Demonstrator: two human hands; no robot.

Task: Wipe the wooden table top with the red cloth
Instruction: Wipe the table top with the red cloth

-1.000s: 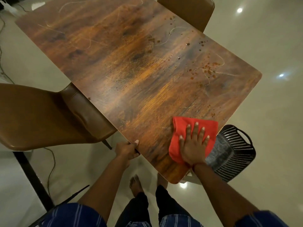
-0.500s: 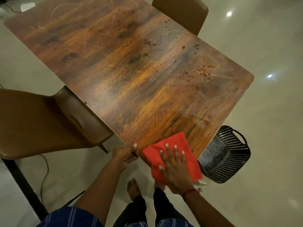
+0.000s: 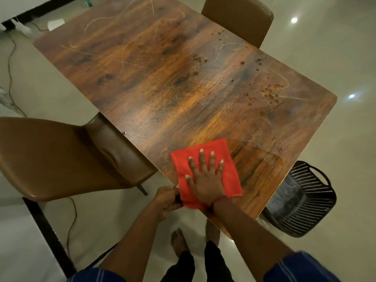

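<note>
Since the frame half a second ago, the red cloth (image 3: 205, 171) has slid up from the table's near corner onto the board, and the right hand (image 3: 205, 180) has gone with it. That hand lies flat on the cloth, fingers spread wide and pressing down, gripping nothing. The cloth sits in the lower centre of the frame, near the left edge of the wooden table top (image 3: 173, 82). The left hand (image 3: 166, 200) is curled over that edge just below the cloth. Brown spots (image 3: 270, 94) dot the right side. A black basket (image 3: 305, 202) stands at lower right, a brown chair (image 3: 61, 159) at left.
</note>
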